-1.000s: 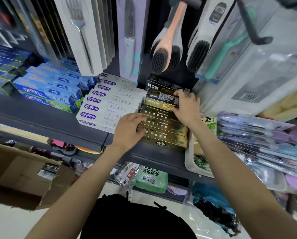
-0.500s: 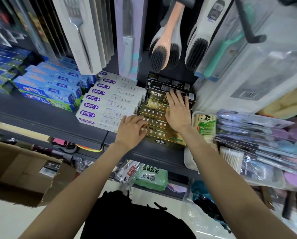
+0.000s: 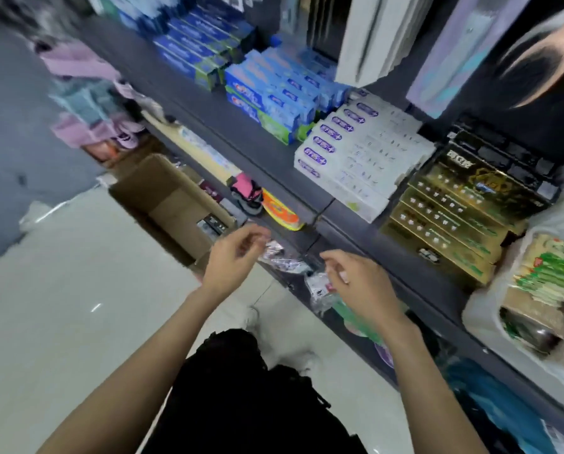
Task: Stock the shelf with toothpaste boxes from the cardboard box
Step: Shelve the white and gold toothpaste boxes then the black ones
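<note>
A stack of gold and black toothpaste boxes (image 3: pixel 460 208) lies on the dark shelf (image 3: pixel 267 165) at the right, beside white and purple boxes (image 3: pixel 356 152) and blue boxes (image 3: pixel 274 90). The brown cardboard box (image 3: pixel 166 194) stands open on the floor at the left, under the shelf. My left hand (image 3: pixel 231 253) hangs in the air below the shelf edge, fingers loosely curled, holding nothing. My right hand (image 3: pixel 359 283) is beside it, also loosely curled and empty. Both hands are clear of the boxes.
Packets and a pink item (image 3: pixel 246 191) sit on the lower shelf behind the hands. A white tray with green packets (image 3: pixel 546 283) stands at the right. Brushes and packaged goods hang above. Pale floor tiles (image 3: pixel 61 306) spread to the left.
Both hands have come off the gold toothpaste stack and dropped below the shelf edge. The view has swung left and down towards the cardboard box.
</note>
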`<state>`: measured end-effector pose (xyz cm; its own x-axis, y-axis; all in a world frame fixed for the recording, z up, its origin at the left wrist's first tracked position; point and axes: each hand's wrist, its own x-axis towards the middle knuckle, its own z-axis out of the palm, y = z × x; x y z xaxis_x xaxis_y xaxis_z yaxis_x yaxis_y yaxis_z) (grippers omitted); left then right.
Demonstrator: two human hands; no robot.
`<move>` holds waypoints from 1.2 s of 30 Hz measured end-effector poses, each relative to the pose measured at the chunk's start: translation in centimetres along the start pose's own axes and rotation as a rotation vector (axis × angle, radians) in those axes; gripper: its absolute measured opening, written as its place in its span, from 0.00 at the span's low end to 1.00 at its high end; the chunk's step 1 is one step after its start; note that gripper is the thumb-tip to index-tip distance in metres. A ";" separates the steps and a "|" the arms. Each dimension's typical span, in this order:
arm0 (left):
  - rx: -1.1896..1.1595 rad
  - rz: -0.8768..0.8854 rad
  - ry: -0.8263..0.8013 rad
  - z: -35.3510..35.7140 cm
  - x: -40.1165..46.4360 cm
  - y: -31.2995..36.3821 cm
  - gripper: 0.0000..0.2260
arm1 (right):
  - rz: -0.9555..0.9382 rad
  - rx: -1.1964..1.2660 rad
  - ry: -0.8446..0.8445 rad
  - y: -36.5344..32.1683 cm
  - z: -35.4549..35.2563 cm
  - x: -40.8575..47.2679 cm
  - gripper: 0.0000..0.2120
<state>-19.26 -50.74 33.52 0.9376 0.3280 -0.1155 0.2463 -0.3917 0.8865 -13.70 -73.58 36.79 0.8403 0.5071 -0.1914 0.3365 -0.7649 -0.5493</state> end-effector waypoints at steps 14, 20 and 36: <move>0.220 -0.571 0.036 -22.4 6.9 -21.5 0.09 | 0.113 0.196 -0.232 -14.7 19.6 15.2 0.19; 0.443 -0.489 -0.173 -23.2 16.2 -30.7 0.12 | 0.203 0.146 -0.239 -16.5 32.5 26.8 0.18; 1.036 -0.092 -0.692 -6.3 34.8 -55.1 0.30 | 0.546 -0.263 -0.380 -4.5 57.9 44.3 0.42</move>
<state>-1.74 -12.37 -16.53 0.7615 -0.0078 -0.6481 0.1002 -0.9865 0.1295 -2.60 -24.70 -16.32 0.7280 0.0912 -0.6795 0.0416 -0.9952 -0.0891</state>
